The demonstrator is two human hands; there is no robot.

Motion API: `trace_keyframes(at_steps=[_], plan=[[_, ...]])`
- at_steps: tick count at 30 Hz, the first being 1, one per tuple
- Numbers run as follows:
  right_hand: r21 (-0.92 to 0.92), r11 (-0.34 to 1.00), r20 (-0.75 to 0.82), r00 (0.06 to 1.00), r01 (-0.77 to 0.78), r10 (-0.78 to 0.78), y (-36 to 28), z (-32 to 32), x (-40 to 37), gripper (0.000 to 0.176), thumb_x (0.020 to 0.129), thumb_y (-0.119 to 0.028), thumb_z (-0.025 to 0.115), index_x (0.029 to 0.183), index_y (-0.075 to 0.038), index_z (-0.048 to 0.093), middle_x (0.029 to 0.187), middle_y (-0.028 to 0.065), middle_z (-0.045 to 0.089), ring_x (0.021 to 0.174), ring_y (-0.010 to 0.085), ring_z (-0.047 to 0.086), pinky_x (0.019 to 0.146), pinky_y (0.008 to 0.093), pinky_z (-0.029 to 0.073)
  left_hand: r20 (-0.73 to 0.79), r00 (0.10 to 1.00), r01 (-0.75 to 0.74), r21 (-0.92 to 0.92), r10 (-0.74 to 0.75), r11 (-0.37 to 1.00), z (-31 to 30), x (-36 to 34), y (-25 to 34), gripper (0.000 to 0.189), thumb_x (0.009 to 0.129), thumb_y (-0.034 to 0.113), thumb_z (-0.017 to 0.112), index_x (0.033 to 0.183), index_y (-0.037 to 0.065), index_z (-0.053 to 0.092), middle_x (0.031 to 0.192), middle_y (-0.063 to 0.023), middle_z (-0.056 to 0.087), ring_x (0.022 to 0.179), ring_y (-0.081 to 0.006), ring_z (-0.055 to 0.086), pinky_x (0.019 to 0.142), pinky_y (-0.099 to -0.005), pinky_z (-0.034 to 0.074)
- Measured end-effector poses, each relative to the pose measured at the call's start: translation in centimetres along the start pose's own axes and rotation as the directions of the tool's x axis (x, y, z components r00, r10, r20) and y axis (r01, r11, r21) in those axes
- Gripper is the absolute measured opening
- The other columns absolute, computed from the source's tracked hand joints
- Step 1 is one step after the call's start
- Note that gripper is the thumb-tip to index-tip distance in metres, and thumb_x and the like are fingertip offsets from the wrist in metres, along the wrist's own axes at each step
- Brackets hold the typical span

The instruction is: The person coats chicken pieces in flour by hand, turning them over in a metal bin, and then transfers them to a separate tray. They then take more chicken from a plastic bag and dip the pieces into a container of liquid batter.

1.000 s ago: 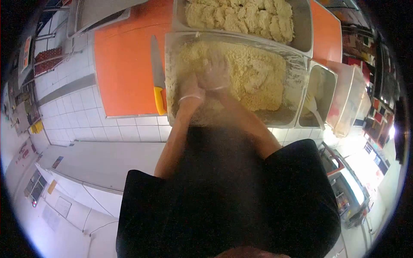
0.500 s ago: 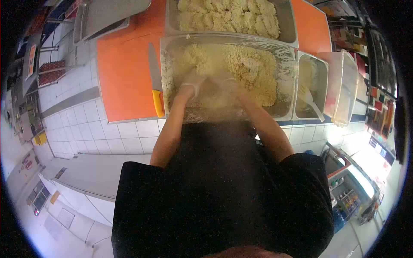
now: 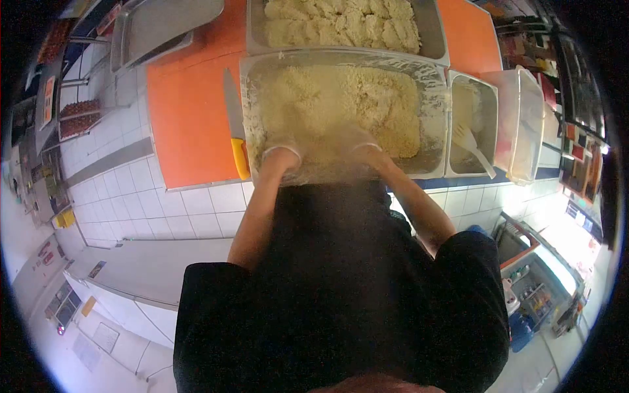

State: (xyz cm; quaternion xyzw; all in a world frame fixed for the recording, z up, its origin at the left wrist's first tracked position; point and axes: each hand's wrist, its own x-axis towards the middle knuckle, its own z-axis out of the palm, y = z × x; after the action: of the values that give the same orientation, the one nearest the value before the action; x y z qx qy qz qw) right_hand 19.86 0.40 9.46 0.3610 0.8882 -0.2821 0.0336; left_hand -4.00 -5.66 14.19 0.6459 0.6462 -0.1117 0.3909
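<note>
A deep metal pan (image 3: 435, 131) in front of me holds a bed of pale yellow, crumbly flour breading (image 3: 386, 108). My left hand (image 3: 282, 144), in a clear glove, is down in the near left part of the pan. At the near middle my gloved right hand (image 3: 359, 139) is in the same breading. Flour dust hazes the air over both hands. Their fingers are blurred and covered, so I cannot make out whether they hold anything.
Behind stands a second metal pan (image 3: 432, 39) with rows of breaded pieces (image 3: 347, 26). A knife (image 3: 237, 131) with a yellow handle lies left of the breading. On the right are a small metal pan (image 3: 481, 108) with a white slotted utensil (image 3: 466, 139) and a clear plastic bin (image 3: 524, 131). Metal trays (image 3: 167, 26) sit far left.
Both hands have drawn back toward my body and moved farther apart within the breading. The view has shifted slightly, and dust still hangs over the pan.
</note>
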Motion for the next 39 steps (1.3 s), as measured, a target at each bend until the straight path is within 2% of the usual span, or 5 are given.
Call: trace_keyframes(at_steps=[12,19,25,27,39], plan=[[0.727,0.654,0.081,0.972,-0.209,0.220,-1.8,-5.9,1.3,0.048,0.081,-0.032,0.063,0.116,0.001,0.060,0.114,0.0233,0.062,0.109,0.0366,0.058,0.090,0.0449,0.046,-0.300,0.845,-0.440,0.082,0.443,0.894,5.0,5.1,-2.2,0.034,0.087,0.022,0.054,0.112,0.002,0.064,0.118,-0.0257,0.060,0.106,-0.0408,0.060,0.087,-0.0451,0.048],[0.114,0.877,-0.066,0.877,-0.466,0.475,0.9,0.8,7.5,0.064,0.082,-0.041,0.065,0.125,0.004,0.053,0.116,0.0256,0.061,0.106,0.0297,0.059,0.092,0.0431,0.047,-0.314,0.893,0.139,-0.488,-0.322,0.862,0.4,5.8,2.0,0.028,0.085,0.018,0.055,0.107,0.002,0.064,0.111,-0.0246,0.061,0.103,-0.0417,0.059,0.086,-0.0462,0.049],[0.593,0.745,0.071,0.942,-0.305,0.329,4.5,2.3,8.6,0.059,0.083,-0.032,0.069,0.127,0.003,0.053,0.117,0.0189,0.063,0.105,0.0259,0.062,0.090,0.0400,0.049,-0.384,0.904,-0.184,0.041,0.186,0.982,7.2,12.2,-2.8,0.040,0.089,0.032,0.051,0.108,0.000,0.063,0.111,-0.0250,0.062,0.105,-0.0428,0.057,0.086,-0.0470,0.045],[0.667,0.687,0.092,0.947,-0.288,0.308,5.9,3.5,8.9,0.057,0.083,-0.030,0.071,0.127,0.003,0.053,0.117,0.0167,0.064,0.105,0.0247,0.062,0.089,0.0390,0.050,0.012,0.956,0.095,-0.958,-0.294,0.270,1.3,7.6,2.0,0.052,0.093,0.044,0.045,0.115,0.000,0.062,0.120,-0.0257,0.059,0.113,-0.0422,0.055,0.092,-0.0448,0.043],[0.554,0.816,0.116,0.986,-0.165,0.120,0.5,-3.3,5.9,0.045,0.090,-0.034,0.063,0.115,0.003,0.064,0.114,0.0201,0.064,0.103,0.0243,0.062,0.090,0.0340,0.050,-0.519,0.808,-0.187,-0.675,-0.279,0.714,6.1,13.1,-0.3,0.069,0.094,0.052,0.043,0.141,0.002,0.039,0.139,-0.0248,0.046,0.128,-0.0358,0.046,0.103,-0.0413,0.037]])
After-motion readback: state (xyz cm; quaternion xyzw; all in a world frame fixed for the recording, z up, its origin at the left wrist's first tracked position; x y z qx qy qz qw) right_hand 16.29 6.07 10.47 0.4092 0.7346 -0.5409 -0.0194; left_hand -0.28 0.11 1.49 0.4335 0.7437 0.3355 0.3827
